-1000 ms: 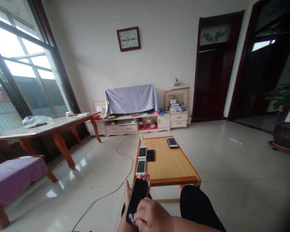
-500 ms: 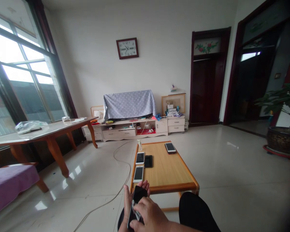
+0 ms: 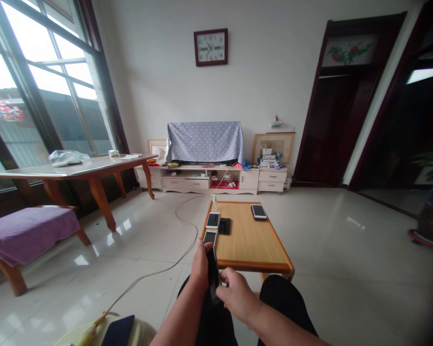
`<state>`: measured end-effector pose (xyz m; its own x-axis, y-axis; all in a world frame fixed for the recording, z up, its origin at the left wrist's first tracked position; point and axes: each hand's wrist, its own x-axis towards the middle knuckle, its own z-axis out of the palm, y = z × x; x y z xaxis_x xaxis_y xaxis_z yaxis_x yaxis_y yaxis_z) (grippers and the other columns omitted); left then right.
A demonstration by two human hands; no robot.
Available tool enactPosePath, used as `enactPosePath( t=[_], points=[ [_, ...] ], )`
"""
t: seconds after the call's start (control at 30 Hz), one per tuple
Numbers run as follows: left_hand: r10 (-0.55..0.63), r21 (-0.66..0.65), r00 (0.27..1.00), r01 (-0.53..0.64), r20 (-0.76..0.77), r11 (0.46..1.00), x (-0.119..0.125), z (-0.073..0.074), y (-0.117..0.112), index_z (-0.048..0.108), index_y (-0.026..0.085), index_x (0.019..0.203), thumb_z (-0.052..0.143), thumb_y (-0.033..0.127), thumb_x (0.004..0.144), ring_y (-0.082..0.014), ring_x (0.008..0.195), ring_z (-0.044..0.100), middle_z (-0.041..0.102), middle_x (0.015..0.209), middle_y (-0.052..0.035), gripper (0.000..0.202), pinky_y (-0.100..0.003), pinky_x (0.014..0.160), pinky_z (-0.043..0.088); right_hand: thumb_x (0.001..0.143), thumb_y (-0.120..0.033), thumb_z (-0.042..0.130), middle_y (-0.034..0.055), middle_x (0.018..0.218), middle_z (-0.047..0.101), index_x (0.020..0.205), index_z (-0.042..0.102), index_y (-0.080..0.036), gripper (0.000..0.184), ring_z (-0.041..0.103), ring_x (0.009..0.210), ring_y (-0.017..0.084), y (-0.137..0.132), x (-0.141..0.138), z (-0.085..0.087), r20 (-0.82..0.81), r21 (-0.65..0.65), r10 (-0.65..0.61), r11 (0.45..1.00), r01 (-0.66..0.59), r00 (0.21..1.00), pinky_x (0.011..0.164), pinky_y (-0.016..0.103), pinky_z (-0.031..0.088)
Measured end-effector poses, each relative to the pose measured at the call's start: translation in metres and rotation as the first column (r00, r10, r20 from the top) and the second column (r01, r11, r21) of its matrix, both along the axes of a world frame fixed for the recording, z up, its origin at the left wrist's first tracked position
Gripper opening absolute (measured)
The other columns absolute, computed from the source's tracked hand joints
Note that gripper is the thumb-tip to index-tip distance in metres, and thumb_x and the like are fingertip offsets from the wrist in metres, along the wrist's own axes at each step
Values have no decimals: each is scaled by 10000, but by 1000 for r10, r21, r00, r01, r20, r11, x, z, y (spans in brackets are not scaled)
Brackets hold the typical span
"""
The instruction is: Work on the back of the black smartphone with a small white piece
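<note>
Just off the near edge of the low bamboo table [image 3: 250,240], the left hand [image 3: 201,266] wraps a black smartphone [image 3: 213,274], which stands nearly upright, while the right hand [image 3: 237,295] pinches at its lower side. On the table, left to right, lie a half-hidden phone [image 3: 210,236], a white phone [image 3: 212,220], a dark phone [image 3: 224,226] and, toward the far corner, another phone [image 3: 259,211].

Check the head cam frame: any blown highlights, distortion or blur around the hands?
Head view: the window is blown out, the tiled floor shows glare patches, wide-angle distortion bends the edges, the right corners fall dark, and the phone in the left hand is dark and slightly soft.
</note>
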<state>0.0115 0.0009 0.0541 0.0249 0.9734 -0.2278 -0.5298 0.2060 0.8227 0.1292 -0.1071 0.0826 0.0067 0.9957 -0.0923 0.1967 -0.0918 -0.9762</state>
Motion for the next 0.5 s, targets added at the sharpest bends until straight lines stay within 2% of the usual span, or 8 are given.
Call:
enactPosePath(
  t=[0.13,0.27,0.4,0.47,0.5],
  points=[
    [-61,17,994,59,92,998,-6,6,5,694,134,1166,497,719,906,-301,1320,540,677,1292,-156,670,-428,1172,345,631,-189,570,8,735,653,850,626,-183,226,562,612,145,-2,12,-10,-297,-170,-54,985,2,953,517,233,388],
    [-203,65,947,193,250,979,-28,8,8,635,95,1272,369,772,919,-327,1314,559,639,1349,-207,809,-491,1156,386,643,-193,570,16,770,642,891,643,-165,260,552,648,117,-5,21,-4,-503,-212,-63,976,-52,862,541,207,382],
    [-289,161,876,245,385,956,-35,-8,-3,590,168,1350,280,757,948,-319,1381,507,584,1445,-160,778,-517,1174,369,657,-181,623,19,813,644,944,653,-155,290,545,668,99,-9,14,9,-706,-188,-31,972,-144,708,552,192,381],
    [-347,210,828,280,441,937,-28,-19,-9,584,183,1369,292,758,944,-331,1444,429,536,1497,-164,773,-523,1190,343,659,-177,643,21,821,651,949,647,-157,291,556,672,99,-13,4,9,-733,-191,-13,964,-187,680,561,191,390],
    [-353,231,816,275,457,933,-24,-24,-11,583,192,1374,289,788,924,-330,1470,392,510,1521,-160,803,-519,1197,333,654,-174,652,19,813,651,943,642,-159,290,560,664,100,-16,-2,6,-724,-209,-11,956,-204,690,562,193,395]
  ],
)
